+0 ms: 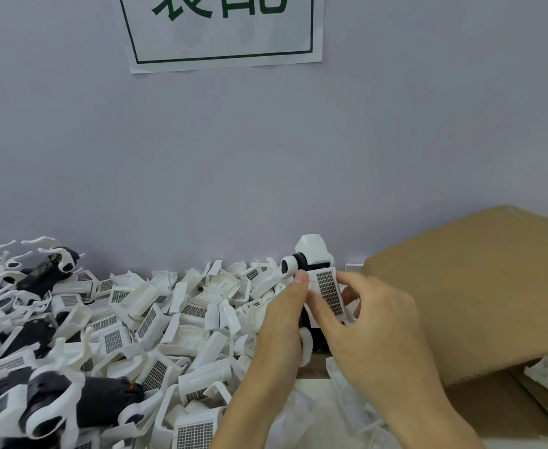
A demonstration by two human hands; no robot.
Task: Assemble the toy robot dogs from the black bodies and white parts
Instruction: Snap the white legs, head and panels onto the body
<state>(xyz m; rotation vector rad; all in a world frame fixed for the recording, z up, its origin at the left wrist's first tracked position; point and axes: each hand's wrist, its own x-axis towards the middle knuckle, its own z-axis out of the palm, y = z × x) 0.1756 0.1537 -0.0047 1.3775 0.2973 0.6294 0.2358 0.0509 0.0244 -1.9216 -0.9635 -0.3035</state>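
Two hands on one dog, everything else is just lying around:

Wall: plain grey wall (266, 163) fills most of the view, with a white paper sign (224, 30) stuck up top, green characters inside a green box, cut off by the frame.

Cardboard box: big brown cardboard box (479, 286) on the right, just beside the hands, a few white bits lying low at its near side.

Pile: huge heap of white parts (156, 319) covers the table left of the hands, lots of them with gridded panels.

Black bodies: a few black bodies (104, 396) are mixed in at the far left of the pile, some with white legs on.

Left hand: left hand (279, 322) grips the toy dog's left side, thumb up near its head.

Right hand: right hand (373, 322) pinches the white grid panel piece (330, 291), fingers curled round it from the right.

Toy robot dog: toy robot dog (308, 257) stands upright between both hands, white head on top, the panel held against its front.
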